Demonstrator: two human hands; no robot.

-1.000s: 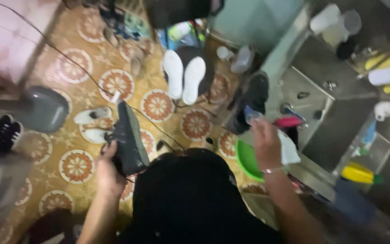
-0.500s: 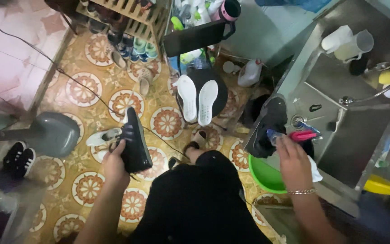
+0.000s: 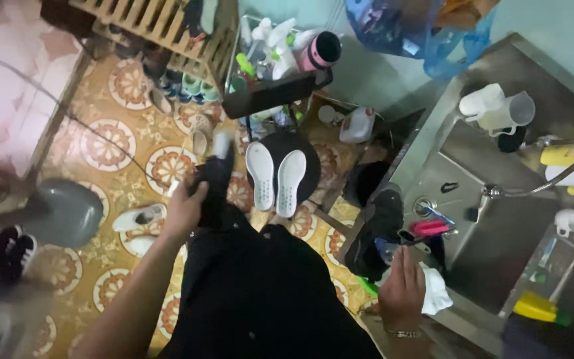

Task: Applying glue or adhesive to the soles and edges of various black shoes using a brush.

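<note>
1. The left hand (image 3: 184, 211) is seen closed around a dark shoe (image 3: 217, 183), gripped near its lower end; the shoe is held upright, its pale toe end pointing away from the person.
2. The right hand (image 3: 403, 292) is held at the near rim of the steel sink (image 3: 499, 252). The fingers are loosely curled and touch a white cloth (image 3: 435, 292); whether the cloth is actually gripped cannot be told.
3. Just beyond the right hand, a second dark shoe (image 3: 380, 233) is noted, draped over the sink edge.
4. Beside that shoe, further into the basin, a pink brush (image 3: 430, 228) is recorded.
5. Just to the left of the right hand, a sliver of a green basin (image 3: 367, 287) is visible below the sink edge.
6. Between the two hands and beyond them, a pair of white insoles (image 3: 276, 176) is laid side by side on a round black stool (image 3: 313, 156).
7. To the left of the left hand, a white shoe (image 3: 139, 217) is seen on the patterned tile floor (image 3: 111, 143), with a grey dustpan-like object (image 3: 68, 213) further left.
8. Well beyond the left hand, a wooden rack (image 3: 161, 26) and a cluster of bottles (image 3: 274, 46) are noted.
9. Far beyond the right hand, a white jug (image 3: 499, 110) stands on the sink surround.
</note>
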